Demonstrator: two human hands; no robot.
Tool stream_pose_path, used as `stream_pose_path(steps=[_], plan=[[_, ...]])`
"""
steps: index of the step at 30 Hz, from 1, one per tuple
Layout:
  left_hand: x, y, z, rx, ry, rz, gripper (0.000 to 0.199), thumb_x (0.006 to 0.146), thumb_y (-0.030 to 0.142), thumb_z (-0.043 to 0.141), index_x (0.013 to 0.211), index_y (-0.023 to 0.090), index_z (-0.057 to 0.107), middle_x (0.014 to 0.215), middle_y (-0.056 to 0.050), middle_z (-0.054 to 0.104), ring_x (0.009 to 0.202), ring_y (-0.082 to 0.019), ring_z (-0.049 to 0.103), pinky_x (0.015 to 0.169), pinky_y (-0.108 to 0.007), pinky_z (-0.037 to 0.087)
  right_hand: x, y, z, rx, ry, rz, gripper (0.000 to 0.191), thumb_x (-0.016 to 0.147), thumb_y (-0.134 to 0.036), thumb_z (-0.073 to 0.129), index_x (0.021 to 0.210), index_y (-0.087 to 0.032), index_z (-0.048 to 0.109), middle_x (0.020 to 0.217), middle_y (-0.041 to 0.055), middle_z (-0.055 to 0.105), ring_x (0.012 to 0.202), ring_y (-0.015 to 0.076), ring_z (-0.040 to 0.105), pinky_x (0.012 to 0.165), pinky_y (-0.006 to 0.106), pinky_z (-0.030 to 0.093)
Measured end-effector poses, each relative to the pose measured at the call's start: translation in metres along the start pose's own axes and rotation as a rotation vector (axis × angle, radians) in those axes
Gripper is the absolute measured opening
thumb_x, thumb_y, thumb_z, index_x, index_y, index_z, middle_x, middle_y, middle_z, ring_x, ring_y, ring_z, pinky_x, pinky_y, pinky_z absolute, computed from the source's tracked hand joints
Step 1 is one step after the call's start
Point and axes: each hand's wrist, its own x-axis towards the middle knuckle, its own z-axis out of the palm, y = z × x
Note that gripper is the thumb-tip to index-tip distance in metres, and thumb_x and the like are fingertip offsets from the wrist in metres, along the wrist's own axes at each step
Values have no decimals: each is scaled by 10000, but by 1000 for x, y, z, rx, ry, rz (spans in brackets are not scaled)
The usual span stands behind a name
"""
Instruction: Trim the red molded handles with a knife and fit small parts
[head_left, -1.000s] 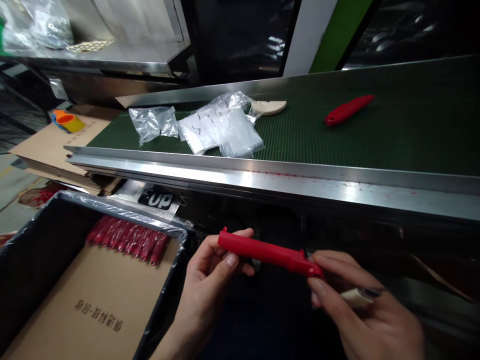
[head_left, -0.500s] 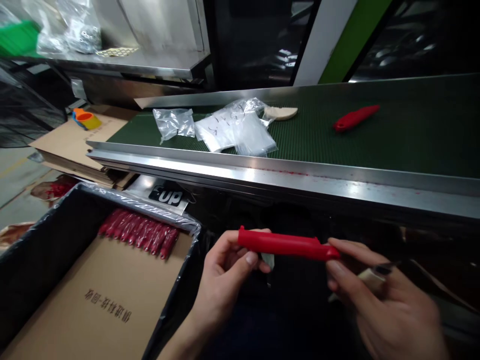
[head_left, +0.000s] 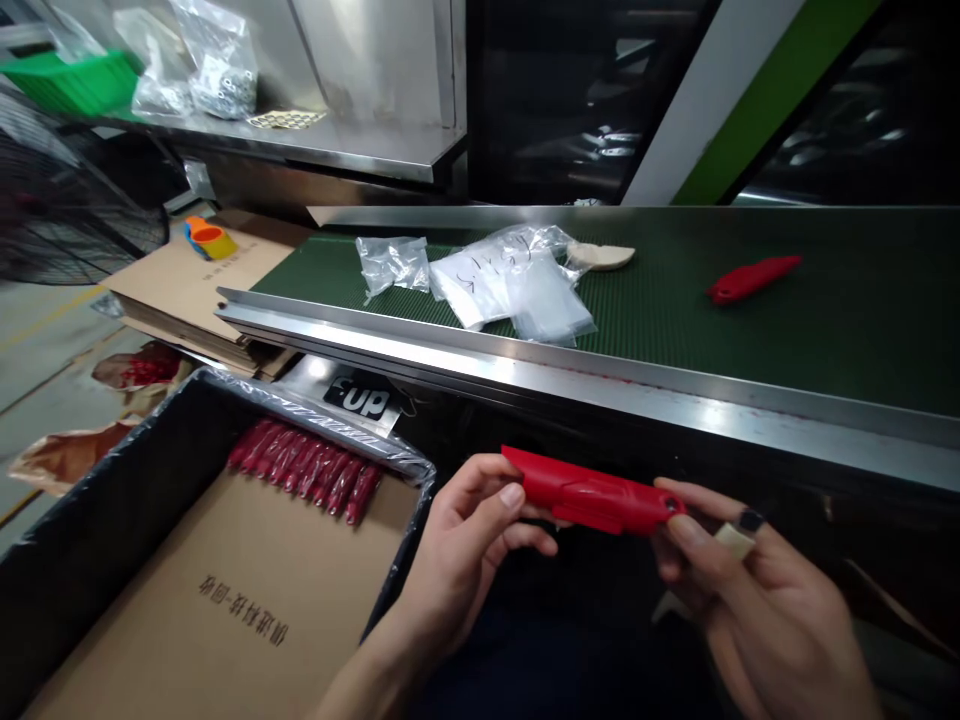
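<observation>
Both my hands hold one red plastic handle [head_left: 592,494] level in front of me, below the conveyor's steel rail. My left hand [head_left: 469,540] pinches its left end between thumb and fingers. My right hand [head_left: 739,590] grips its right end and also carries a small pale tool [head_left: 733,540] with a dark tip between the fingers. Another red handle [head_left: 752,278] lies on the green conveyor belt [head_left: 825,320] at the far right. A row of several red handles [head_left: 304,470] lies in the lined box at lower left.
The cardboard box [head_left: 225,600] has a black plastic liner and a cardboard sheet inside. Clear plastic bags [head_left: 480,280] and a pale wooden piece [head_left: 600,256] lie on the belt. The steel rail [head_left: 600,385] runs across in front. Flat cardboard and an orange-yellow object [head_left: 206,238] lie at left.
The red handle has been turned in my hands and now looks shorter and wider. The view has shifted left and down, so everything sits further right in the picture.
</observation>
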Motion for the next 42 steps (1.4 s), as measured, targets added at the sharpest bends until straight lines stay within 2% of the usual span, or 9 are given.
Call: stream_pose_path(steps=[9,13,20,25,31,33,37,40,42], plan=[[18,16,14,-17,-29,-111,42,947,173,527,963,148,556,858,-85,704,833,-196,707,665,-246,533,11,-15,2,2,35,38,493,672,-447,818,1082,-205,688,874,43,647,663,122,611,547,198,539],[21,10,16,-46,-50,-135,66,957,183,511,962,136,556,839,-91,709,797,-174,702,657,-239,536,9,-12,-7,-62,18,17,540,665,-475,811,1105,-196,669,880,58,653,671,150,621,517,218,528],[16,-10,29,-67,-13,-96,103,963,218,499,995,135,551,848,-87,694,809,-199,704,642,-245,531,10,-11,-24,-71,-60,-2,436,738,-487,761,1077,-239,648,817,7,627,666,100,584,558,175,500],[13,-24,32,-29,57,-74,115,955,216,507,1004,125,557,872,-92,683,799,-197,694,641,-249,532,15,-11,-33,-164,-126,-105,392,784,-490,712,1057,-216,648,701,-3,598,609,115,576,523,207,492],[21,-37,33,-18,114,-63,131,945,236,540,1044,153,556,916,-58,650,793,-154,660,687,-269,552,9,0,-25,-221,-81,-214,373,781,-443,719,1046,-187,662,673,4,621,569,127,594,493,212,499],[23,-40,34,-28,123,-66,145,948,258,543,1069,180,528,956,-49,640,831,-149,651,734,-285,552,5,4,-22,-314,-123,-348,271,796,-370,717,1017,-220,672,741,0,652,594,110,609,513,184,507],[23,-38,30,-70,112,-143,209,918,207,565,1103,205,468,1017,-62,634,815,-161,656,689,-286,546,3,5,-25,-629,-415,-723,270,855,-307,660,1121,-283,624,1006,-9,662,746,79,653,621,126,537],[15,-35,25,-100,64,-197,268,887,157,522,1141,209,456,932,-56,633,704,-160,643,595,-272,528,9,-4,-28,-780,-331,-731,410,932,-353,560,1335,-320,490,1089,-20,639,786,47,640,684,97,531],[7,-34,23,-132,12,-216,284,878,158,483,1155,215,465,894,-50,629,627,-138,612,529,-230,486,15,-11,-27,-845,-310,-733,391,982,-326,470,1373,-335,468,1147,-19,620,954,56,624,820,119,516]])
